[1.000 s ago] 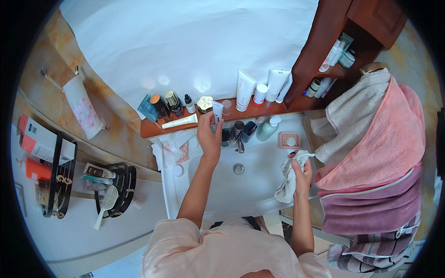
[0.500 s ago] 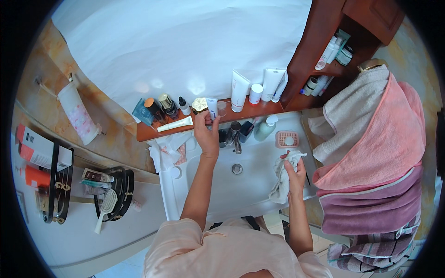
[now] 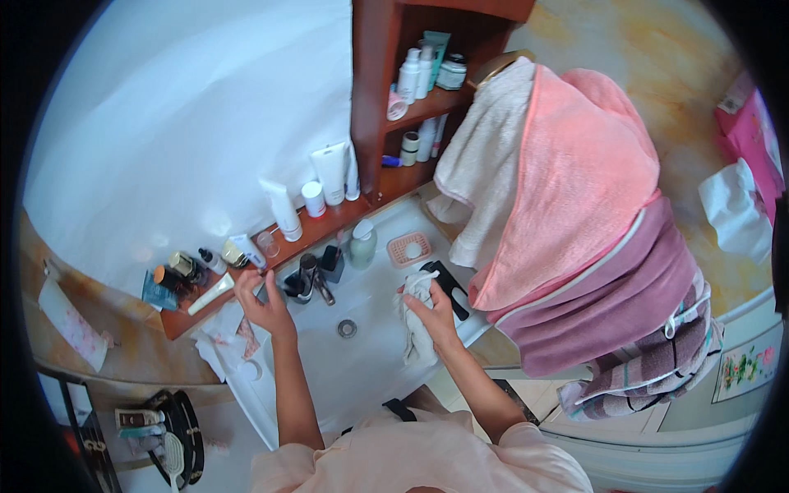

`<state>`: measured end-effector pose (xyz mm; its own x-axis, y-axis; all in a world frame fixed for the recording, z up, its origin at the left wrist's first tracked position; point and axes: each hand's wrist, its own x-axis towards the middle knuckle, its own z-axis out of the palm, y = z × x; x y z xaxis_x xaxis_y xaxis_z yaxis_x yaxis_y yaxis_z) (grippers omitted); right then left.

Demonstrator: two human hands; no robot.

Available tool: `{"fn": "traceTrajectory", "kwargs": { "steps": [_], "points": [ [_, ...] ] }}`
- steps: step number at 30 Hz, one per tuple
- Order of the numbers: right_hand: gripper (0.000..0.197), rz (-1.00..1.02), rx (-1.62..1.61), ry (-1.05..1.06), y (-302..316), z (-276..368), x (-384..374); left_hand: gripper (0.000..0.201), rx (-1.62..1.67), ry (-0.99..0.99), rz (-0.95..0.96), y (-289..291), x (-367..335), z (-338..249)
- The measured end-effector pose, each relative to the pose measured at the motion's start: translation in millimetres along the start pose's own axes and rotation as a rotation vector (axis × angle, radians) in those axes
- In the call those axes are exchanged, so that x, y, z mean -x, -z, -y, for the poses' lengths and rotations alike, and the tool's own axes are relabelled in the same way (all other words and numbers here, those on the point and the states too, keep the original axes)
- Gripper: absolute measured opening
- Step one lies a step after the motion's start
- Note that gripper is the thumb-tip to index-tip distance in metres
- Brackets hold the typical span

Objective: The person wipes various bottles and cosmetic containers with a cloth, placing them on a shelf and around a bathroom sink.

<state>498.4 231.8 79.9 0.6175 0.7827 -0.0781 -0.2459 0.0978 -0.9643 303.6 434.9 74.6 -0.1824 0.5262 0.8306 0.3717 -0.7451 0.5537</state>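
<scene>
My left hand [image 3: 267,306] is just in front of the wooden ledge, fingers apart and nothing in them. Closest to its fingertips is a small white tube [image 3: 247,251] standing on the ledge, with a gold-lidded jar [image 3: 233,254] beside it and a clear round cap [image 3: 268,242] to its right. A slim cream-coloured tube [image 3: 211,294] lies at the ledge's front edge. Over the right side of the white washbasin [image 3: 370,361], my right hand [image 3: 437,319] grips a crumpled white cloth [image 3: 417,333], which hangs down below the fingers.
Several bottles and tubes line the ledge [image 3: 337,220]. By the tap [image 3: 322,287] stand dark cups and a green pump bottle [image 3: 362,246]. A pink soap dish [image 3: 408,248] and a black object [image 3: 450,293] sit on the basin's right. Towels [image 3: 583,172] hang at right.
My left hand has drawn back from the small white tube, and its fingers have spread. The view has swung to the right. My right hand keeps hold of the cloth.
</scene>
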Motion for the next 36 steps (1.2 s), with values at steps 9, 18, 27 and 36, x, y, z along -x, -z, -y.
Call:
{"fn": "traceTrajectory", "kwargs": {
  "steps": [9,18,27,36],
  "points": [
    [0.025,-0.040,0.114,0.084,21,-12,14,0.074,0.820,-0.077,0.624,-152,-50,-218],
    [0.033,0.020,0.259,0.049,42,-41,53,0.070,0.925,0.031,0.573,-201,-34,-300],
    [0.042,0.025,0.152,0.096,31,-50,56,0.033,1.258,-0.128,0.685,-149,-14,-368],
    [0.040,0.172,0.348,-0.122,7,-86,12,0.047,1.436,-0.061,0.911,-126,29,-400]
  ]
}}
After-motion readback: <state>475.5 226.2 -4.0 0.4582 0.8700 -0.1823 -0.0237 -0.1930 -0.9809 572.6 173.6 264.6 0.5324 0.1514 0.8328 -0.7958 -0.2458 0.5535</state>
